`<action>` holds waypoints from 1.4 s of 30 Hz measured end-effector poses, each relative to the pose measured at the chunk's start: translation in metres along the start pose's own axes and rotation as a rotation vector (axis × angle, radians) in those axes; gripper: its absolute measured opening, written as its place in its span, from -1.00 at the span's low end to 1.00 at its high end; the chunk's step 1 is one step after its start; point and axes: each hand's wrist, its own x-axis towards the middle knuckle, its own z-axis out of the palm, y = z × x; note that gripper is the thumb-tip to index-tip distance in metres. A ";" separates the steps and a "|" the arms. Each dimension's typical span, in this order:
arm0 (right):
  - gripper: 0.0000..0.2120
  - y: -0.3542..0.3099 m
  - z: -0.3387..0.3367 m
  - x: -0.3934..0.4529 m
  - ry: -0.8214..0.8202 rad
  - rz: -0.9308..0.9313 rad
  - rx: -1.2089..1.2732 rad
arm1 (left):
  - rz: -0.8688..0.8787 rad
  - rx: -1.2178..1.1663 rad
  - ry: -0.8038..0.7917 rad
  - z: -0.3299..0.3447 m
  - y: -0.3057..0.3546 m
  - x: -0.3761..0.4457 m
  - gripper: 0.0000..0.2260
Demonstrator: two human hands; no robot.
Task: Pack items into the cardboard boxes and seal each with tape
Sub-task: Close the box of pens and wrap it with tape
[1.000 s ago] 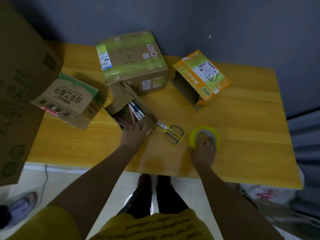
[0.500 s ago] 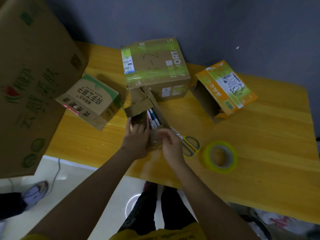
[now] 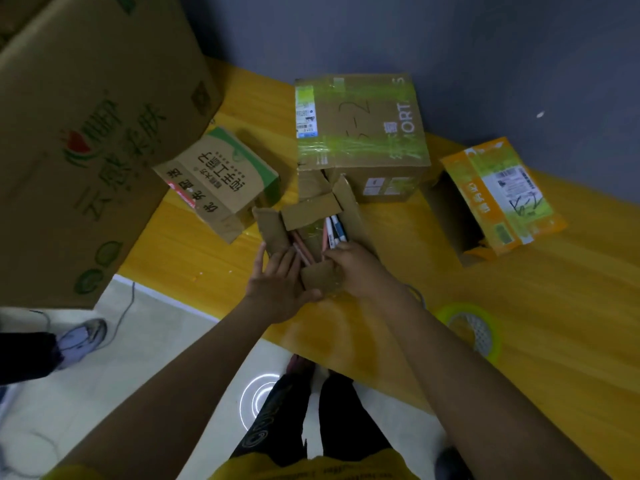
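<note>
I have the small open box (image 3: 311,233) at the centre of the frame, close to the near edge of the worktop (image 3: 540,306), so I can work its flaps without reaching. My left hand (image 3: 280,282) lies with its fingers straight along the left flap, pressing it in. My right hand (image 3: 353,268) curls round the near flap and the box's right side, steadying it while the pens (image 3: 334,230) sit inside, their ends showing under the half-folded far flap.

The tape roll (image 3: 474,330) lies at lower right, near my right forearm, an easy reach once the flaps are down, I judge. The taped box (image 3: 360,133) stands just behind, touching or nearly touching the far flap, so there is little room to push away from me. The printed box (image 3: 221,178) crowds the upper left, and the orange box (image 3: 498,195) lies open at right, well apart. The freest room is bare wood to the right.
</note>
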 end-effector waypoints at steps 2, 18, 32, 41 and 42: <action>-0.59 0.001 -0.005 -0.002 0.030 0.001 0.074 | -0.057 -0.029 0.025 -0.008 0.010 0.003 -0.19; -0.82 0.008 0.000 -0.014 0.040 0.116 0.472 | 0.197 -0.077 0.084 -0.032 0.022 0.030 -0.68; -0.46 0.015 0.011 -0.023 0.032 0.009 -0.082 | 0.106 0.027 0.109 -0.032 0.024 0.024 -0.41; -0.36 0.015 0.020 -0.020 0.091 -0.026 -0.293 | 0.110 0.099 0.112 -0.034 0.027 0.016 -0.39; -0.36 0.015 0.020 -0.019 0.098 -0.020 -0.278 | 0.109 0.115 0.105 -0.033 0.027 0.017 -0.37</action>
